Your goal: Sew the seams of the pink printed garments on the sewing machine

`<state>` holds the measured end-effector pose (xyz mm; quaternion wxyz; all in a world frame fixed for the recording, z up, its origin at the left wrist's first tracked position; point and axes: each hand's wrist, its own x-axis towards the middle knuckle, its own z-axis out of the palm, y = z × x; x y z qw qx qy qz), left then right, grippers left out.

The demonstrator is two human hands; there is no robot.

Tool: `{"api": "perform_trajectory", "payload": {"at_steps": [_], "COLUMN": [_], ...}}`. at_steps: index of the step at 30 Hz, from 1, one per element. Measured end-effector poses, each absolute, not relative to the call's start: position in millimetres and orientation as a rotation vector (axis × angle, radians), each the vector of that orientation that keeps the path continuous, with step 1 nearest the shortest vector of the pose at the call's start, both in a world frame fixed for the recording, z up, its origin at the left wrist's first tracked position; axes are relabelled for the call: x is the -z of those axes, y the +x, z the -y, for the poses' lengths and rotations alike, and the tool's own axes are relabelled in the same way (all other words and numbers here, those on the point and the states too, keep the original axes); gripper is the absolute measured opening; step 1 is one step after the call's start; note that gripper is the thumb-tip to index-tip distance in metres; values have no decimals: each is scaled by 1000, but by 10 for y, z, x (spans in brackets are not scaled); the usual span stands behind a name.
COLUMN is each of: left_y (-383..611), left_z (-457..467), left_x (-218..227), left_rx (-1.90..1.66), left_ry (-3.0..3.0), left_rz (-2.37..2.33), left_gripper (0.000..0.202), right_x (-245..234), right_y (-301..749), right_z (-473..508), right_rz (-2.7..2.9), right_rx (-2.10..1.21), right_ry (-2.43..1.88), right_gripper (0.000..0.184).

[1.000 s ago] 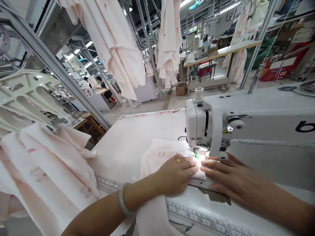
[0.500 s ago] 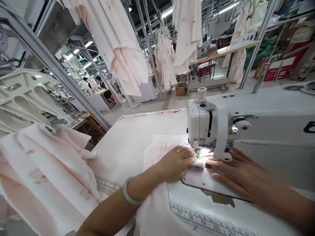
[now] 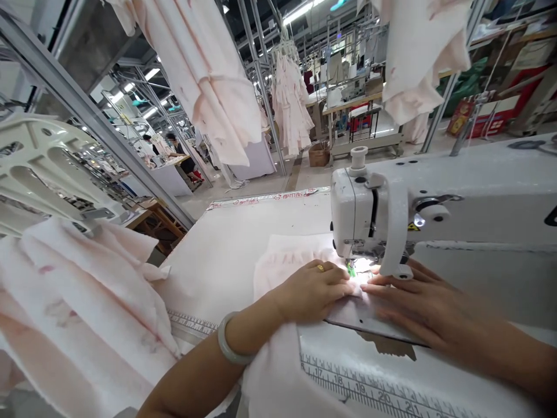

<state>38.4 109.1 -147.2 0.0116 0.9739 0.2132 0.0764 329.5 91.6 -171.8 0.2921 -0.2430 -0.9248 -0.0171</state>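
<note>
Pale pink fabric (image 3: 278, 278) lies gathered on the sewing machine bed and drapes over the table's front edge. My left hand (image 3: 315, 288) bears down on it, fingers together and curled at the needle's left; a yellow ring and a pale bangle show. Opposite, my right hand (image 3: 422, 302) reaches in under the machine's white curved arm, its fingers stretched out and their tips at the fabric's edge. Between the two hands is the lit presser foot (image 3: 350, 269) with a green part. The white sewing machine (image 3: 359, 209) hides some of my right fingers.
A printed ruler (image 3: 361, 386) runs along the table's front. More pink fabric (image 3: 82, 307) hangs from a cream clamp stand (image 3: 52, 168) at left. Pink garment pieces (image 3: 200, 81) hang overhead. Metal poles, other worktables and a seated person (image 3: 187, 159) are farther back.
The fabric at the needle has shifted slightly, and both hands stay beside it with small finger movements. The hanging piece at upper right has swung rightward. The view has tilted a little.
</note>
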Motion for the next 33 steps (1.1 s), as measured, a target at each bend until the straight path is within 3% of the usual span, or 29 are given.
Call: {"api": "perform_trajectory", "payload": {"at_steps": [11,17,33], "left_y": [355,415,393], "left_z": [-1105,-1191,-1252], "left_x": [1531,1510,1544], "left_rx": [-233,-166,-222], "left_ry": [3066,2979,2918], "left_rz": [-605,-856,-848], "left_gripper": [35,36,40], "right_x": [1769,1873,1956], "right_y": [3259,3303,3404], "right_z": [-873,-904,-990], "right_rz": [2480,2496,2534], "right_rx": [215,9,-4], "right_ry": [-649,-860,-862], "right_gripper": [48,61,44]}}
